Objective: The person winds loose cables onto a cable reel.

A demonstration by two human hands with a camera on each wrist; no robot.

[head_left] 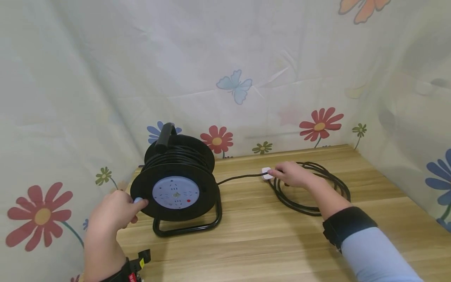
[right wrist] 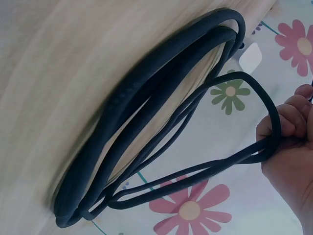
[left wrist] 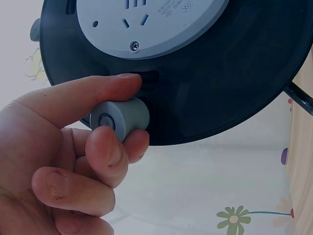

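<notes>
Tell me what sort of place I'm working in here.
Probably a staged recording booth rather than a real workshop: a wooden table is closed in on three sides by a flower-and-butterfly printed sheet, and only a cable reel with its loose cable sits on it.

We find almost nothing legible; the grey socket plate (left wrist: 146, 19) of the black cable reel (head_left: 176, 184) carries a short line of small embossed print near its upper rim in the left wrist view, too tiny for us to read; nothing else bears lettering.
</notes>
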